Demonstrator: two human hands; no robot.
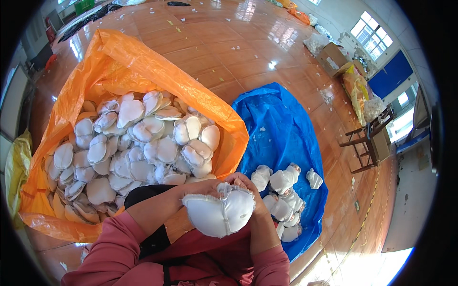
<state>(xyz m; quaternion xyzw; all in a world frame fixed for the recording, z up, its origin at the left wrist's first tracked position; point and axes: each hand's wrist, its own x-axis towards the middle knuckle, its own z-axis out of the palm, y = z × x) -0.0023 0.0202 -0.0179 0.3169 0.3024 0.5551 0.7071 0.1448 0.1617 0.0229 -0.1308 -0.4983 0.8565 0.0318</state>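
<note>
In front of my chest is a white padded fabric piece (217,214), rounded, with a seam down its middle and a frayed edge. My left hand (206,187) grips its upper left edge, the fingers partly hidden behind the cloth. At the top edge, my right hand (242,182) has its fingers closed on the gathered fabric. A large orange woven bag (143,55) stands open on my left, heaped with white padded pieces (167,150) of similar look. To my right lies a blue sheet or bag (281,119) bearing several smaller, rolled white bundles (281,181).
Reddish tiled floor (210,52) with scattered white scraps stretches ahead. A wooden chair (367,143) is at the right, with a cardboard box (332,58) and a yellow bag (355,90) beyond it. Another yellow bag (18,167) sits at the left.
</note>
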